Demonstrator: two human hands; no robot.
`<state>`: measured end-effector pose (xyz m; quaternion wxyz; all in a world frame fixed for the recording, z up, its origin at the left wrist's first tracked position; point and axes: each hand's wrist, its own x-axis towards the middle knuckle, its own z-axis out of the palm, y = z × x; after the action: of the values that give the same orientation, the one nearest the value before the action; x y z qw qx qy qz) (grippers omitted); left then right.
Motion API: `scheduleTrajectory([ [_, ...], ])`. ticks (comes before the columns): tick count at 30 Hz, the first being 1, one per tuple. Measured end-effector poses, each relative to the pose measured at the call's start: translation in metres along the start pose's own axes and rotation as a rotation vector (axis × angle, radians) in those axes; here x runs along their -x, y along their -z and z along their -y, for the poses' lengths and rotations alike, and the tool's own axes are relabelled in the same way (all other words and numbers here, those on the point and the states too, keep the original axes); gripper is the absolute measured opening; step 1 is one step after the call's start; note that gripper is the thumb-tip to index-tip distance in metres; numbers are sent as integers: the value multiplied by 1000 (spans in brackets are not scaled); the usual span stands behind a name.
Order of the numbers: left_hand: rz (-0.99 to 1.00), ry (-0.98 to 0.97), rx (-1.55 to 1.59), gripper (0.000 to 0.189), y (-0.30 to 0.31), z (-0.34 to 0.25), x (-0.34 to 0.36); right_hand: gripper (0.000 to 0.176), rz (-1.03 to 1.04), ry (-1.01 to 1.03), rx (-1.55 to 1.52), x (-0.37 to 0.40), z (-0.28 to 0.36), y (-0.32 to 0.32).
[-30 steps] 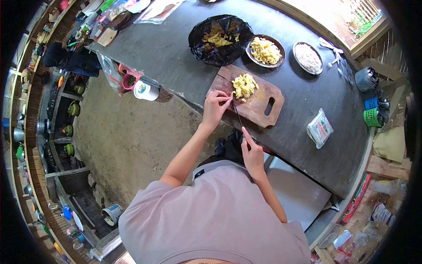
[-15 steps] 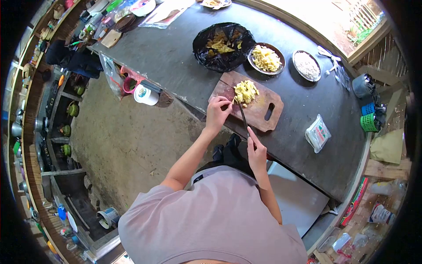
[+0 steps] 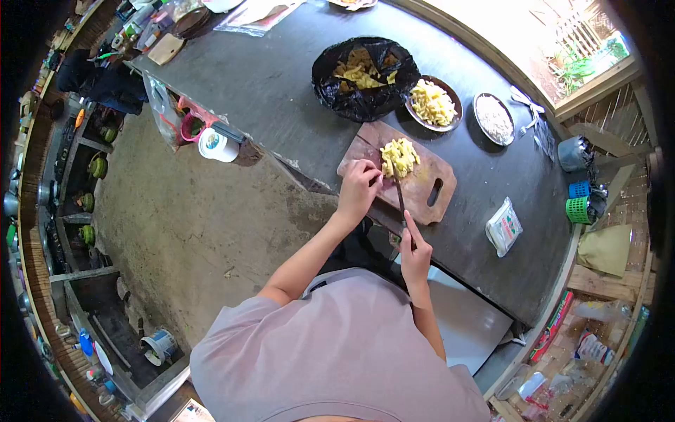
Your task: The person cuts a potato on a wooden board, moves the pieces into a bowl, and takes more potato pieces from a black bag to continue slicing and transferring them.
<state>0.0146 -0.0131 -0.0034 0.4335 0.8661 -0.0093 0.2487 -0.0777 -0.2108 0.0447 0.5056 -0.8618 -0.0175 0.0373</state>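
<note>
A wooden cutting board (image 3: 422, 190) with a handle slot lies at the table's near edge. On it sits a pile of pale yellow cut pieces (image 3: 399, 156), perhaps potato. My right hand (image 3: 416, 259) grips a knife (image 3: 401, 197), its blade pointing away from me with the tip against the pile. Over the board's left part, my left hand (image 3: 360, 184) is closed in a pinch beside the blade; what its fingertips hold is too small to make out. Beyond the board stand a bowl lined with a black plastic bag (image 3: 330, 88), yellow pieces inside, and a plate of cut yellow pieces (image 3: 457, 112).
A plate of white grated or granular food (image 3: 493, 119) stands at the right, with forks (image 3: 527, 105) beside it. A white printed packet (image 3: 503, 227) lies on the dark table (image 3: 274, 91). Left of the table edge are a white tub (image 3: 218, 145) and a pink container (image 3: 191, 126).
The knife tip has moved right, away from my left fingertips and onto the pile. My left fingers are curled in more. The whole view has shifted slightly.
</note>
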Motion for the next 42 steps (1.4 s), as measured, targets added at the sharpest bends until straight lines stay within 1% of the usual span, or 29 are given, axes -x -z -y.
scheduleTrajectory([
  [1, 22, -33, 10, 13, 0, -1, -3, 42, -26, -10, -18, -4, -3, -1],
  [2, 51, -75, 6, 14, 0, 2, -6, 42, -65, 46, 0, -7, -6, -1],
  [3, 56, -82, 10, 14, 1, 0, -9, 42, -75, 43, 0, -9, -8, 0],
  [5, 80, 14, 94, 15, 5, -3, -19, 42, -95, 26, -23, -14, -10, 4],
  [7, 62, 0, 62, 17, 21, -7, -46, 42, -114, 24, -11, -18, -14, 8],
  [8, 2, -15, 8, 18, 27, -5, -66, 42, -126, 27, 4, -21, -15, 9],
  [9, -57, -28, -45, 19, 31, 2, -85, 42, -125, 25, -3, -25, -20, 9],
  [11, -131, -82, -105, 19, 31, 29, -130, 46, -161, 97, -32, -34, -31, 7],
  [12, -139, -93, -140, 18, 31, 42, -151, 43, -166, 49, -43, -38, -25, 9],
  [13, -149, -105, -174, 17, 29, 55, -172, 43, -166, 52, -46, -42, -21, 11],
  [16, -75, -93, -352, 16, 20, 89, -219, 43, -168, 68, -80, -54, -18, 14],
  [17, -79, -101, -356, 16, 18, 97, -229, 43, -164, 61, -65, -56, -18, 15],
  [19, 8, -94, -469, 17, 13, 104, -246, 43, -169, 56, -56, -61, -21, 18],
  [20, 5, -108, -478, 13, 9, 106, -250, 43, -181, 49, -49, -63, -23, 18],
  [21, 11, -119, -480, 13, 3, 111, -255, 43, -192, 39, -42, -63, -25, 19],
  [23, 96, -108, -611, 15, -6, 124, -263, 43, -218, 42, -24, -65, -24, 22],
  [24, 98, -119, -615, 15, -7, 128, -266, 43, -236, 53, 2, -68, -24, 23],
  [26, 205, -8, -680, 14, -7, 135, -273, 42, -254, 66, -41, -73, -25, 25],
  [29, 220, -25, -707, 14, -3, 137, -277, 42, -276, 62, -85, -84, -29, 27],
  [30, 245, 25, -701, 14, -1, 134, -277, 42, -273, 40, -83, -86, -28, 27],
  [31, 248, 15, -706, 14, 0, 132, -277, 42, -280, 38, -92, -88, -28, 27],
  [33, 202, -68, -705, 12, 3, 132, -276, 42, -272, 16, -78, -94, -27, 28],
  [34, 199, -72, -708, 12, 3, 134, -276, 42, -273, 18, -82, -96, -30, 27],
  [37, 216, -43, -679, 11, 6, 130, -278, 42, -292, 72, -80, -104, -33, 24],
  [39, 221, 107, -646, 11, 7, 124, -277, 41, -277, 67, -93, -104, -30, 25],
  [41, 200, 72, -661, 11, 12, 120, -273, 41, -264, 55, -86, -102, -26, 27],
  [42, 81, -64, -612, 12, 17, 112, -267, 41, -249, 42, -79, -101, -25, 28],
])
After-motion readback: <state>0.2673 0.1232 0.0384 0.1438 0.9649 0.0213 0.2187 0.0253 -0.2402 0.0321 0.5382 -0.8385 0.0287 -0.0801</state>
